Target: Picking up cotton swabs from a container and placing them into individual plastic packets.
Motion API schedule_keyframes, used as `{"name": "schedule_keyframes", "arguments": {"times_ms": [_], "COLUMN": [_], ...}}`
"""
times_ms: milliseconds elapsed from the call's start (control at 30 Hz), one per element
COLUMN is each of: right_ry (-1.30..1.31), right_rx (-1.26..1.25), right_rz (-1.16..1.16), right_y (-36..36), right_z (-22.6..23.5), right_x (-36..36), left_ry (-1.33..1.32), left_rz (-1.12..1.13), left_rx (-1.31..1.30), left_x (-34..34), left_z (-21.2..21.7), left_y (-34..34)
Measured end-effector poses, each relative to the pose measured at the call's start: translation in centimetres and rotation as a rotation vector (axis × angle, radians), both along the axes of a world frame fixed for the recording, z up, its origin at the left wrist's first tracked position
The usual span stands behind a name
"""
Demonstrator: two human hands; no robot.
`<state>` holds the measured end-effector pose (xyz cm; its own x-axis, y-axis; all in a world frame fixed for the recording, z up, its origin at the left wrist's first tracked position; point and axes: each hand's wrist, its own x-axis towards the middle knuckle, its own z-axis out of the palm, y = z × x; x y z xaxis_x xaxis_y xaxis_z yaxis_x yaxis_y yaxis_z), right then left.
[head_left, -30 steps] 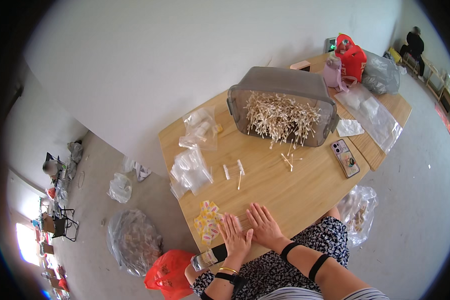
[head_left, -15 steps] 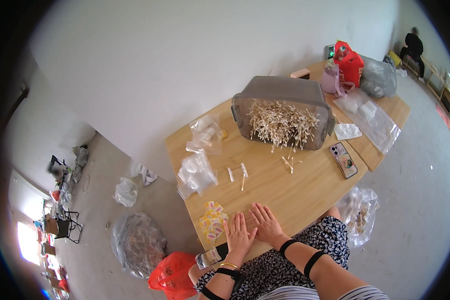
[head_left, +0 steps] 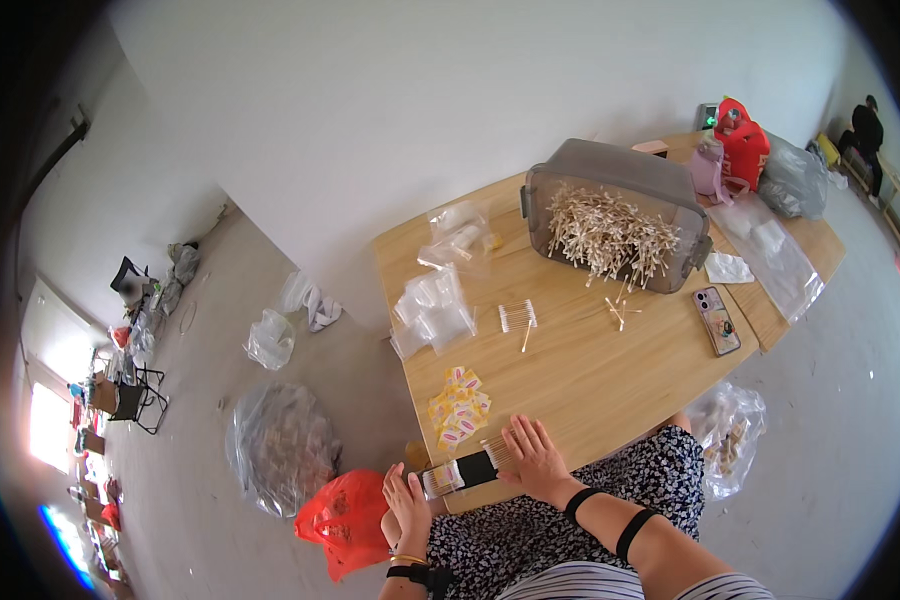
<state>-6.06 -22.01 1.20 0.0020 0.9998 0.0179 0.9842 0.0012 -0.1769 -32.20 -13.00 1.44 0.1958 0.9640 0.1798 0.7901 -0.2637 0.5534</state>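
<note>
Fingers outstretched, my right hand (head_left: pixel 536 462) lies palm down at the near edge of the table, against a row of cotton swabs (head_left: pixel 497 453) partly covered by it. My left hand (head_left: pixel 407 503) is at the table's near-left corner, fingers extended, beside a clear packet of cotton swabs (head_left: pixel 442 480). Between that packet and the row lies a black strip (head_left: pixel 477 468). Yellow and white printed cards (head_left: pixel 460 408) are spread just beyond. Farther off, a small row of swabs (head_left: pixel 517 317) rests on the wood, with one swab askew below it.
A grey plastic bin (head_left: pixel 610 165) lies on its side, swabs spilling out. Clear bags (head_left: pixel 435 310) lie at the table's left, a phone (head_left: pixel 717 322) at the right. A red bag (head_left: pixel 345 522) and a large clear bag (head_left: pixel 282 450) stand on the floor. A person (head_left: pixel 865 135) sits far right.
My left hand has moved left, away from my right hand, to the swab packet's outer end. The black strip and row of swabs now show more. The view has shifted.
</note>
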Motion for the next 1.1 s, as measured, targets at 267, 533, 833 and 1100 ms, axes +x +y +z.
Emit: {"name": "schedule_keyframes", "arguments": {"times_ms": [267,533,833,1100], "right_ry": [-0.02,0.022,0.197,0.411], "right_rx": [0.005,0.033,0.088,0.132], "right_rz": [-0.044,-0.023,-0.007,-0.13], "right_y": [-0.4,-0.2,1.4,3.7], "right_z": [0.3,-0.4,0.5,1.7], "right_x": [-0.7,-0.5,2.4,7.0], "left_ry": [0.11,0.248,0.182,0.103], "left_rz": [-0.414,-0.585,-0.587,-0.398], "left_rx": [0.057,0.024,-0.027,-0.059], "left_x": [6.5,11.4,11.5,9.5], "left_z": [3.3,0.2,0.8,1.6], "left_y": [-2.3,-2.8,-2.9,-2.8]}}
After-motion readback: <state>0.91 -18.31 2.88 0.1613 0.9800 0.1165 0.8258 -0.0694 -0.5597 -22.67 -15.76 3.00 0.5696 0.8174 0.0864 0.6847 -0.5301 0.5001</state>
